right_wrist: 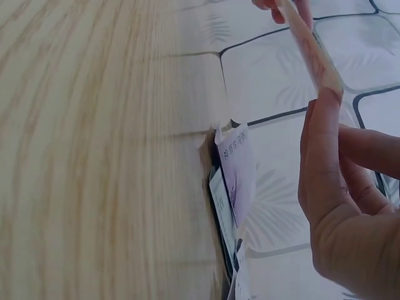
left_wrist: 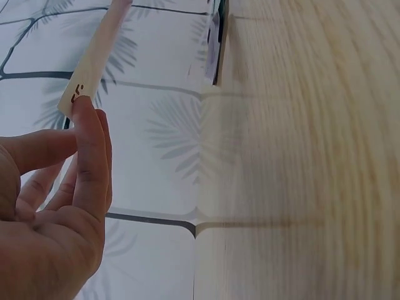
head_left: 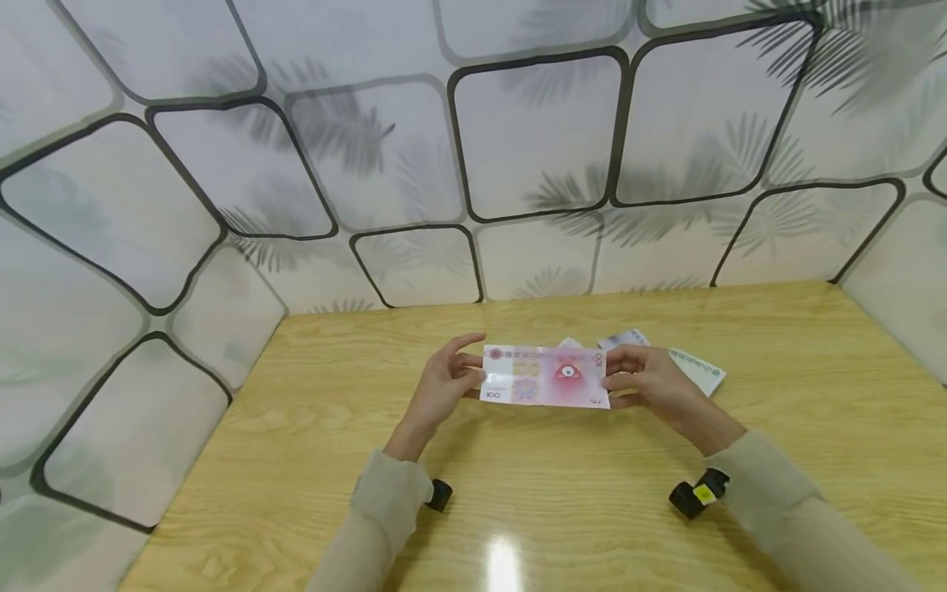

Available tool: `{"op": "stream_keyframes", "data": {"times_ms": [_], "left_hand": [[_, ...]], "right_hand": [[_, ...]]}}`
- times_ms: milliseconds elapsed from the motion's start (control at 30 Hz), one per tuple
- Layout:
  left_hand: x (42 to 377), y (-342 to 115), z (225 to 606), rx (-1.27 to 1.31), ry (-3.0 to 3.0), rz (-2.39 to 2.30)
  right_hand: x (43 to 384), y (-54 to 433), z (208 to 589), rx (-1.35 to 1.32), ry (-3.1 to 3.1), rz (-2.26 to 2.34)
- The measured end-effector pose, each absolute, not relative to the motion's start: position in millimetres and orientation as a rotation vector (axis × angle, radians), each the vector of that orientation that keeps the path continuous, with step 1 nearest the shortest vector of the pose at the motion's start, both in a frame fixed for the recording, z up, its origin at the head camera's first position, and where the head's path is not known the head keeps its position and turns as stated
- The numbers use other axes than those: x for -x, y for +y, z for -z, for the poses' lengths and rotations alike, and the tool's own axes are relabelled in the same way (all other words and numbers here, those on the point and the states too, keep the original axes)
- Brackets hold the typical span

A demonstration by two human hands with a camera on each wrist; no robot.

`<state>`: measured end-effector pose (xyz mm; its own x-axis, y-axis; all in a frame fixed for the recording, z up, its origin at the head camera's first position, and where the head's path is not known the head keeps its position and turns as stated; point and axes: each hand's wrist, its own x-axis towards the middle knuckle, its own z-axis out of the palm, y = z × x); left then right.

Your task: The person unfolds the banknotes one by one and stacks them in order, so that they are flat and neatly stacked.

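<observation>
A pink and white banknote (head_left: 546, 376) printed with 100 is stretched flat between both hands, raised over the wooden table. My left hand (head_left: 446, 382) pinches its left end between thumb and fingers. The right end is pinched the same way by my right hand (head_left: 642, 380). Seen nearly edge-on in the left wrist view, the banknote (left_wrist: 100, 56) rises from the fingertips. In the right wrist view the banknote (right_wrist: 310, 50) runs from the near fingers to the other hand at the top.
Behind the right hand lie several other notes, among them a greenish-white one (head_left: 697, 372) and a greyish-purple one (head_left: 624, 339). A patterned wall (head_left: 540, 148) borders the table (head_left: 333, 460) at the back and left. Dark wrist cameras hang below both cuffs.
</observation>
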<state>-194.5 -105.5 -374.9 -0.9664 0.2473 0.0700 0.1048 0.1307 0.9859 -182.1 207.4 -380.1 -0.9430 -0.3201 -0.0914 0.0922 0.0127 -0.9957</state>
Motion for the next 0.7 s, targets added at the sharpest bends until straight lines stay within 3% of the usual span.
{"op": "stream_keyframes", "data": {"times_ms": [700], "left_hand": [[189,-136,380,-0.396,2.282,-1.832]], "right_hand": [[186,183,385,0.316,1.975,1.889]]}}
